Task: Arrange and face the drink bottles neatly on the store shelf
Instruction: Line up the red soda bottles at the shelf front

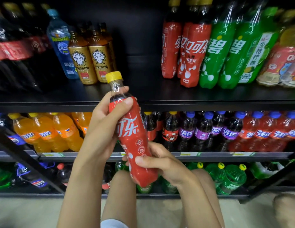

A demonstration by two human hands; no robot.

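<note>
Head view. Cola bottle (135, 137), red label, yellow cap, held tilted before the edge of the top shelf (143, 96): left hand (102, 122) wrapped round its shoulder, right hand (165, 160) wrapped round its base. Behind, at left: one blue bottle (60, 41), two front gold bottles (82, 63) marked "PREDATOR". At right: three red colas (195, 55), two green bottles (216, 51).
</note>
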